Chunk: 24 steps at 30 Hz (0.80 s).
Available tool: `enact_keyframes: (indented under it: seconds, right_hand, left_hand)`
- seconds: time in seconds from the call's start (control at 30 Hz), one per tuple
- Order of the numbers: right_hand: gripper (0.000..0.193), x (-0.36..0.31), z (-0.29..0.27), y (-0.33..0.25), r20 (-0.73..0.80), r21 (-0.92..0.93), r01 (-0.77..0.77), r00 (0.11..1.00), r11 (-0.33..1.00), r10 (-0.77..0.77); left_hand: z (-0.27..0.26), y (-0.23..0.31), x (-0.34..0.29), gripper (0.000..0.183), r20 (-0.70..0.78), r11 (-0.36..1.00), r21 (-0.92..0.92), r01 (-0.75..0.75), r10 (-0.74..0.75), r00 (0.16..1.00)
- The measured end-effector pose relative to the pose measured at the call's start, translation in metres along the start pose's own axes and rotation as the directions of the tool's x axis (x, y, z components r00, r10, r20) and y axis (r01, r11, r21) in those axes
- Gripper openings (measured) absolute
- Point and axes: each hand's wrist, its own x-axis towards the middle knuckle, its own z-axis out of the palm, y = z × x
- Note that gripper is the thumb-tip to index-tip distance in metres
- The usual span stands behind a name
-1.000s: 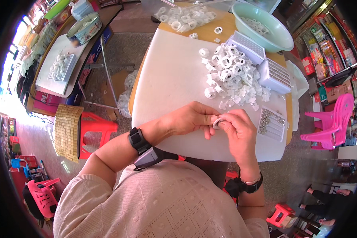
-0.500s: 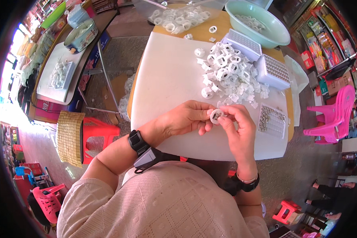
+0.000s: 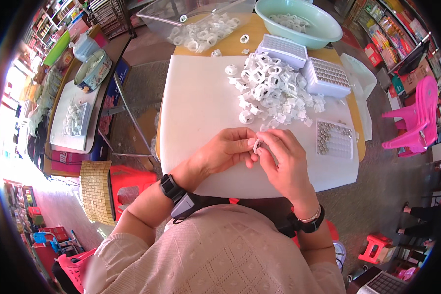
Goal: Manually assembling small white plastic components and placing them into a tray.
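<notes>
Pinching a white plastic ring (image 3: 256, 146) between left grip (image 3: 228, 150) and right grip (image 3: 286, 159); probably light, stiff; best held by the rim.

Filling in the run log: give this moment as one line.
left hand: pinches white ring | right hand: pinches same ring | white parts pile: beyond hands | shallow tray: right of right hand

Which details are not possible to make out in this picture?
In the head view:
White ring: inside, because it stands edge-on between left hand and right hand.
White plastic parts: lowest ones, buried under the upper ones.
Clear plastic bin: far side, cut by top edge.
Silvery beads: surface detail, too small.
</notes>
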Motion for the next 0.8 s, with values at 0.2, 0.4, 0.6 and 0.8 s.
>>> enact_keyframes:
  seconds: [0.2, 0.4, 0.6, 0.8]
  right_hand:
    - [0.027, 0.002, 0.006, 0.001, -0.005, -0.031, 0.043, 0.999, 0.999, -0.043]
    - [0.024, -0.001, 0.01, 0.007, -0.02, 0.019, 0.021, 1.0, 1.0, -0.02]
    - [0.031, -0.003, 0.011, 0.005, -0.119, 0.207, -0.055, 0.99, 0.977, 0.081]
    - [0.039, -0.008, 0.008, -0.003, -0.123, 0.113, -0.005, 0.992, 0.994, 0.019]
  left_hand:
    - [-0.005, -0.004, 0.002, 0.023, 0.001, 1.0, 0.025, -0.011, 0.011, 1.0]
    - [-0.005, -0.005, 0.003, 0.022, -0.015, 0.998, 0.04, -0.044, 0.045, 0.999]
    - [0.0, 0.001, -0.001, 0.023, -0.025, 1.0, 0.013, -0.021, 0.022, 0.999]
    - [-0.001, -0.001, 0.001, 0.026, -0.012, 1.0, -0.015, -0.026, 0.026, 1.0]
